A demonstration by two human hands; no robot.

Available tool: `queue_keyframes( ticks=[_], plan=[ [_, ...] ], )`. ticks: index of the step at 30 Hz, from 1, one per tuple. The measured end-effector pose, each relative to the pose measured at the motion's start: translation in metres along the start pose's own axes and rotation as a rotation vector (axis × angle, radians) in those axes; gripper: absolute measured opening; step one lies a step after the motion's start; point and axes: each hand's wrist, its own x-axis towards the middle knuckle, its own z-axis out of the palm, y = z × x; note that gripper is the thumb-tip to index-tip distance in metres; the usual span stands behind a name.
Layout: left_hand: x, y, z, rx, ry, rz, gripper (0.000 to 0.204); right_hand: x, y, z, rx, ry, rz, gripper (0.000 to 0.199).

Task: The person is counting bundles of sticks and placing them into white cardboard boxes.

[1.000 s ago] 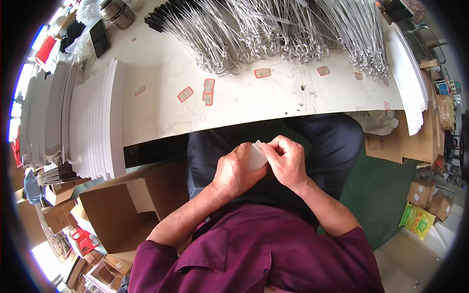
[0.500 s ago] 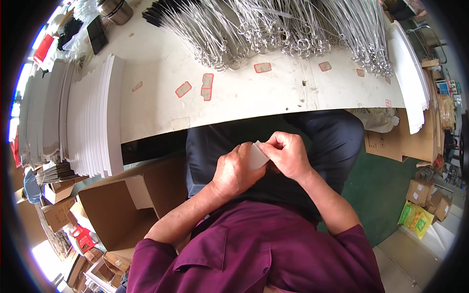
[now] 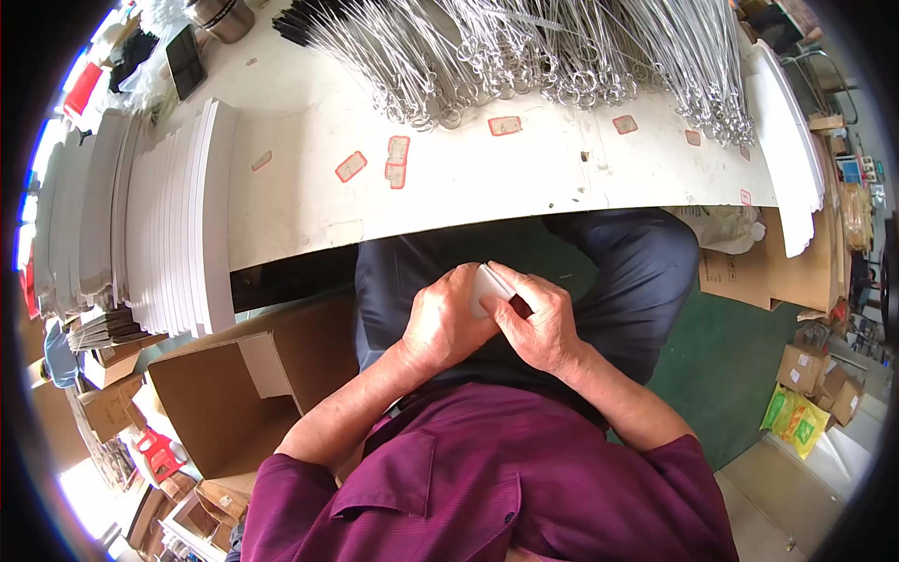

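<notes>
Over my lap, in front of the table edge, I hold a small white cardboard piece (image 3: 488, 289) that looks like the end of a narrow box. My left hand (image 3: 444, 320) is wrapped round its left side. My right hand (image 3: 536, 323) grips it from the right, with the thumb on its near face and the fingers along the far edge. The rest of the piece is hidden behind my hands. Farther off, on the white table (image 3: 449, 187), lie bundles of thin metal rods (image 3: 571, 56) with ring ends facing me.
Long white boxes (image 3: 178, 220) stand in a row at the table's left end, with more white pieces (image 3: 791, 150) at the right end. An open brown carton (image 3: 225, 403) sits at my left. A phone (image 3: 185, 63) and a metal cup (image 3: 223, 17) are at the far left.
My right thumb has moved from the piece's upper corner down onto its near face, and the fingers have stretched along its far edge. Both hands have shifted slightly left.
</notes>
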Motion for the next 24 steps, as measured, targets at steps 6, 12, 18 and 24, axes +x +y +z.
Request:
queue_keyframes(
  ticks=[6, 12, 18, 24],
  plan=[
    [-0.002, -0.004, 0.0, -0.039, -0.021, -0.029, 0.041, -0.008, -0.006, 0.003, 0.022, -0.052, 0.189, 0.041],
    [0.001, -0.003, 0.0, -0.032, -0.012, -0.055, 0.037, -0.009, -0.003, 0.013, 0.207, -0.014, 0.191, 0.042],
    [0.003, -0.002, -0.001, -0.019, 0.046, -0.02, 0.034, -0.004, -0.004, 0.018, 0.171, 0.028, 0.098, 0.041],
    [0.001, -0.007, 0.007, 0.018, 0.065, 0.0, 0.03, -0.004, 0.001, 0.015, 0.164, 0.011, 0.11, 0.033]
  ],
)
